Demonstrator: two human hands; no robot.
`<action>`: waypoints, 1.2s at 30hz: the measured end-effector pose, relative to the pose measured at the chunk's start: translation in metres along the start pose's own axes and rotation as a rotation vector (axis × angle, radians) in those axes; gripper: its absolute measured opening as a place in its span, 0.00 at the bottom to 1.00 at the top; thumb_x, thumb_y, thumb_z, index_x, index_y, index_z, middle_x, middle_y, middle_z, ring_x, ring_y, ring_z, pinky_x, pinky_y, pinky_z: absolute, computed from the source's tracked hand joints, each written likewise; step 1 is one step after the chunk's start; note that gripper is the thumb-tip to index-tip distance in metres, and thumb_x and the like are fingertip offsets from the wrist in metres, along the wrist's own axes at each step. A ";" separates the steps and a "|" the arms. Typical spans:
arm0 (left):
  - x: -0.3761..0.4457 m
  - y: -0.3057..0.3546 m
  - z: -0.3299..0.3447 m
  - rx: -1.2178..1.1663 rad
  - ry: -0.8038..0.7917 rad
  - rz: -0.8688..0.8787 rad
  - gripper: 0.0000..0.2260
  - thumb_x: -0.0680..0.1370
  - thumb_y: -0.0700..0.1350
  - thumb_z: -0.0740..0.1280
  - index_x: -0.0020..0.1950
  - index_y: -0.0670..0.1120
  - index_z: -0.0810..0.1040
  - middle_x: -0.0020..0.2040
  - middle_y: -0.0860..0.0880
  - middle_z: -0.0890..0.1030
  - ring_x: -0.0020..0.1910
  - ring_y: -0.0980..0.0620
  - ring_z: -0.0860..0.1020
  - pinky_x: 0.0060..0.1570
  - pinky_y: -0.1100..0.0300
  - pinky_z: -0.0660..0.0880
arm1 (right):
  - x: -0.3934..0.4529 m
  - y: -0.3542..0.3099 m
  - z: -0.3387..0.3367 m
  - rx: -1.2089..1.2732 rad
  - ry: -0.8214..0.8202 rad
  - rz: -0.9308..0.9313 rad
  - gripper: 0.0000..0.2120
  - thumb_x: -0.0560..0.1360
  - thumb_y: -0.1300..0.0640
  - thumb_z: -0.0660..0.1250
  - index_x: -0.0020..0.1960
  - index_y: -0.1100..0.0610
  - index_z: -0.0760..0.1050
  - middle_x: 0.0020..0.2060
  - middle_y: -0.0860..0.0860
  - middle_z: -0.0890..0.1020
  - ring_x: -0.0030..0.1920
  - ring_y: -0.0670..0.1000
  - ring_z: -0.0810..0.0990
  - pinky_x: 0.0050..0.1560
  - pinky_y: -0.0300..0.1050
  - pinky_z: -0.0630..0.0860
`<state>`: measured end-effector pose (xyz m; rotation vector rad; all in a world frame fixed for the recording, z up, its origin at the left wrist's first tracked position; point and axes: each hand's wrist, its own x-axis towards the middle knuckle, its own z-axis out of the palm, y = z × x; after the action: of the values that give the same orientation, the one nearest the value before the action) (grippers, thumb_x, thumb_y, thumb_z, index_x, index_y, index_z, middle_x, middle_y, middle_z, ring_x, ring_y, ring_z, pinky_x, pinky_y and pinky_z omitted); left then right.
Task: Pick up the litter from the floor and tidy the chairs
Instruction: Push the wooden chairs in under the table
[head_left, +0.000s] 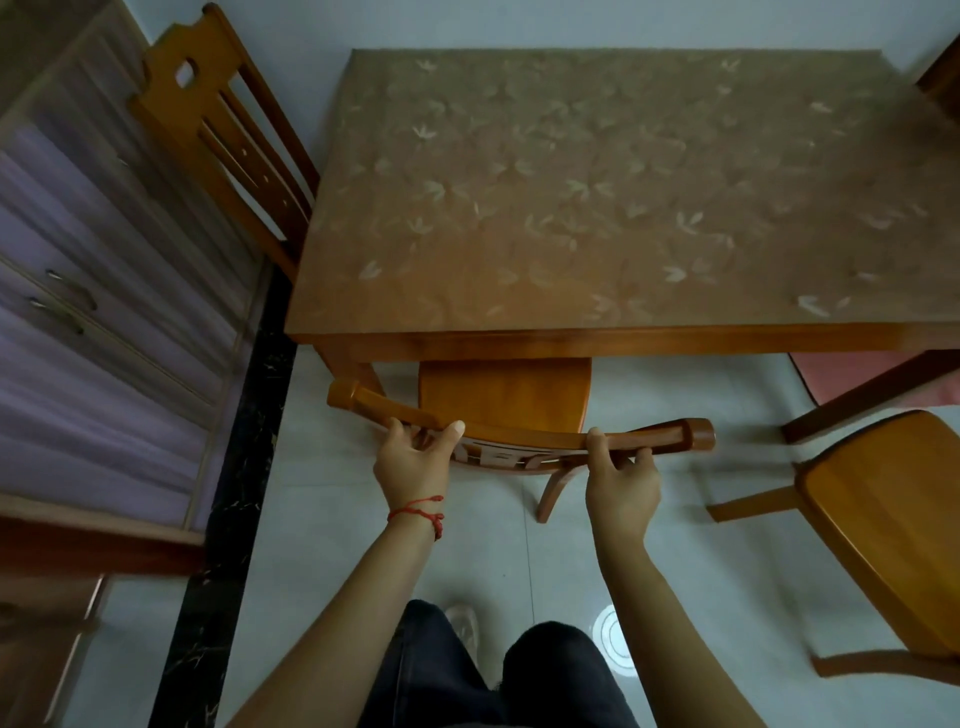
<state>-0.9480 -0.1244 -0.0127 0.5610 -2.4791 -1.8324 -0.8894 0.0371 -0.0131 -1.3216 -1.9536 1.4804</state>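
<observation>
table (597, 332) w/ leaf-print cover, centre | cabinet (104, 270) w/ drawers, left wall | red mat (831, 371) under table's right end

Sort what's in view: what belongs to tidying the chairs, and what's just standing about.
Part of the job:
held chair, top rail gripped by left hand and right hand
chair on the right, out from the table
chair at the left end
table

Just there:
cabinet
red wrist string
</observation>
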 end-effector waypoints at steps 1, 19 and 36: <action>0.005 0.003 0.004 -0.004 -0.002 0.001 0.16 0.69 0.45 0.75 0.48 0.37 0.76 0.47 0.43 0.82 0.47 0.48 0.80 0.50 0.57 0.75 | 0.006 -0.003 0.003 0.002 0.007 -0.003 0.14 0.74 0.50 0.67 0.50 0.61 0.74 0.41 0.51 0.80 0.41 0.50 0.78 0.45 0.43 0.73; 0.049 0.046 0.086 -0.044 0.049 -0.021 0.17 0.69 0.43 0.74 0.53 0.38 0.75 0.46 0.49 0.79 0.44 0.53 0.77 0.40 0.69 0.69 | 0.109 -0.040 0.020 -0.002 -0.062 -0.004 0.14 0.73 0.51 0.67 0.48 0.62 0.74 0.38 0.51 0.81 0.37 0.45 0.77 0.33 0.34 0.69; 0.055 0.057 0.143 -0.064 0.132 -0.035 0.21 0.68 0.45 0.76 0.55 0.39 0.75 0.47 0.49 0.81 0.48 0.50 0.79 0.51 0.58 0.73 | 0.175 -0.054 0.013 -0.084 -0.123 -0.079 0.11 0.74 0.52 0.66 0.45 0.61 0.74 0.32 0.50 0.80 0.33 0.45 0.77 0.31 0.37 0.69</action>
<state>-1.0457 0.0063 -0.0162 0.7025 -2.3326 -1.8159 -1.0114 0.1748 -0.0130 -1.1974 -2.1414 1.4886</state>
